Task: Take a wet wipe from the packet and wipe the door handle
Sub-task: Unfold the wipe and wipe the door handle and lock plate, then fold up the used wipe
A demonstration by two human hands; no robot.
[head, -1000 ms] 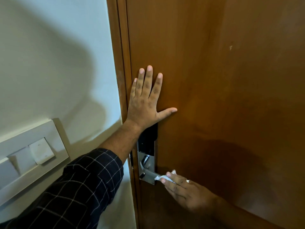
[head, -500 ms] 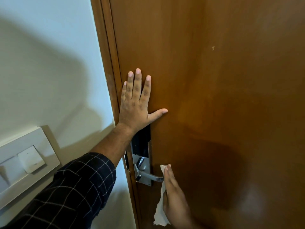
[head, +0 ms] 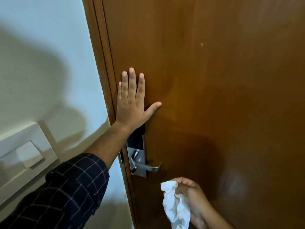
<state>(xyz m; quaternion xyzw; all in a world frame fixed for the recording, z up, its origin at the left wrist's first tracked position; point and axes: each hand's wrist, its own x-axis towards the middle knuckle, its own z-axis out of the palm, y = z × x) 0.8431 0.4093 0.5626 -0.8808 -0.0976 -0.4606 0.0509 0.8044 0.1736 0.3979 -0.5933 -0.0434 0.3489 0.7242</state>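
Note:
A silver lever door handle [head: 149,167] sticks out to the right from a metal lock plate [head: 137,160] on a brown wooden door [head: 214,80]. My left hand [head: 132,103] lies flat on the door just above the lock, fingers spread and pointing up. Below and to the right of the handle, my right hand [head: 193,200] grips a crumpled white wet wipe [head: 175,205], which hangs down from the fingers. The wipe is clear of the handle. No wipe packet is in view.
The wooden door frame [head: 99,63] runs down the left side of the door. A white wall [head: 41,55] lies to its left, with a white switch panel [head: 24,154] low on it. My dark checked sleeve [head: 66,195] crosses the lower left.
My right hand has come off the handle with the wipe and dropped below it, to the right. The left hand stays flat on the door.

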